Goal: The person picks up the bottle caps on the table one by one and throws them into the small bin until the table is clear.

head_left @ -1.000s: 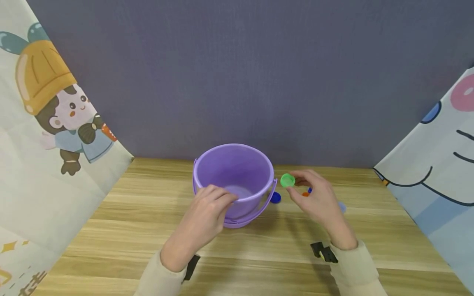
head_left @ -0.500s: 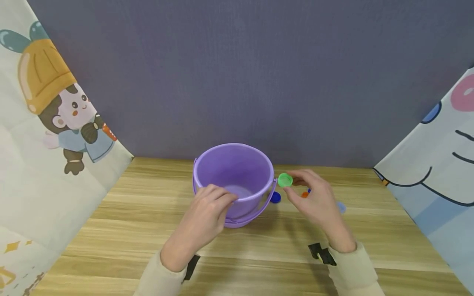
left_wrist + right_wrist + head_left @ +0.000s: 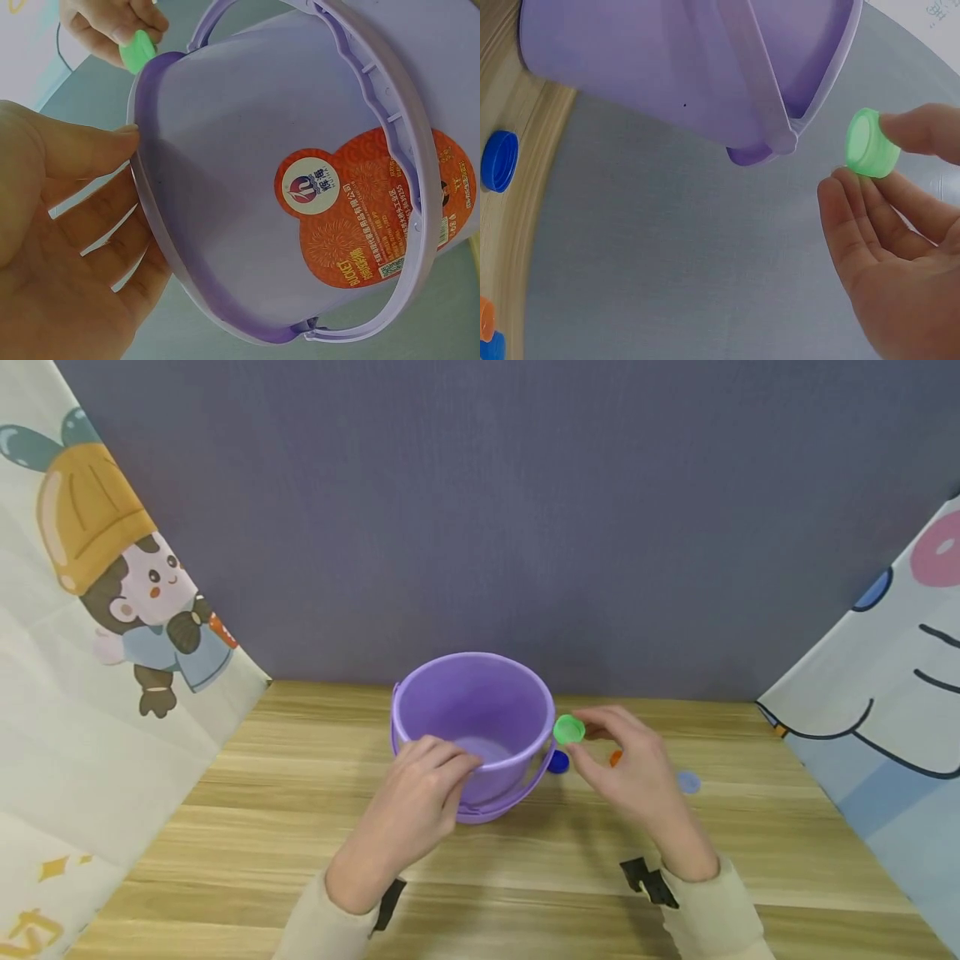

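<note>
A purple bucket (image 3: 420, 702) stands upright on the wooden table, its handle hanging down on the near side. My left hand (image 3: 420, 793) grips the near rim, with the thumb outside and the fingers over the edge in the left wrist view. Between the thumb and fingers of my right hand (image 3: 633, 768) is a green bottle cap (image 3: 569, 730), pinched just right of the bucket's rim. The right wrist view has the green cap (image 3: 871, 144) apart from the bucket, its hollow side partly showing.
On the table right of the bucket lie a dark blue cap (image 3: 558, 762), an orange cap (image 3: 616, 758) partly behind the right hand, and a pale blue cap (image 3: 688, 782). Another blue cap (image 3: 493, 346) shows near the orange one. A grey wall (image 3: 480, 527) rises behind the table.
My right hand has moved slightly left with the green cap, bringing it nearer the bucket's rim. The left hand and the bucket stay in place.
</note>
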Available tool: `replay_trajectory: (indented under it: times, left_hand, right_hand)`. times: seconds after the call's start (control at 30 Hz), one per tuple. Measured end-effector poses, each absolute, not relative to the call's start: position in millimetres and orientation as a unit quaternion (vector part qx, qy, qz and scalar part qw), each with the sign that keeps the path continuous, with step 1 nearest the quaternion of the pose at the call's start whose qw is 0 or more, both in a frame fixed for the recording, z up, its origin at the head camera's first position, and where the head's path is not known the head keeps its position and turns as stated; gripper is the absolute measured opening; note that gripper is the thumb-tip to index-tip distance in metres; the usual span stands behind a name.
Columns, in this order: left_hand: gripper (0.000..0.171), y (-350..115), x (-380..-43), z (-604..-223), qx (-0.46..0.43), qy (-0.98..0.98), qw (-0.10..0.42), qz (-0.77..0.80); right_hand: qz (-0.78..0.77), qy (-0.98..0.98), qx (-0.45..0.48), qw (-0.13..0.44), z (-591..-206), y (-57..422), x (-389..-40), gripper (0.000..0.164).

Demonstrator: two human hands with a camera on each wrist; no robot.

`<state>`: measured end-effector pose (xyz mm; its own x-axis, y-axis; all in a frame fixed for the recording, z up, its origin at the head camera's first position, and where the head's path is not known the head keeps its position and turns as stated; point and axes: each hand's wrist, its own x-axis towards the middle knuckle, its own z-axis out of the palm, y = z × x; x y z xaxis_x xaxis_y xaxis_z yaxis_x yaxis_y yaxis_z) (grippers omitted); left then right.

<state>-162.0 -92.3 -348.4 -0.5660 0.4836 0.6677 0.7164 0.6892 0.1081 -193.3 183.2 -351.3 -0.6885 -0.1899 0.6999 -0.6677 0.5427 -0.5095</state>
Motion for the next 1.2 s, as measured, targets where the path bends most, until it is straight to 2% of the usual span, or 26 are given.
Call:
replay_trajectory:
  times: [1.2]
  left_hand:
    - [0.019,-90.1,-163.8,-349.1,-0.348,-0.863,0.314,-0.188]
  right_hand:
    - [0.404,-0.818,0.296,0.281,-336.7,154.8,-204.1,0.034]
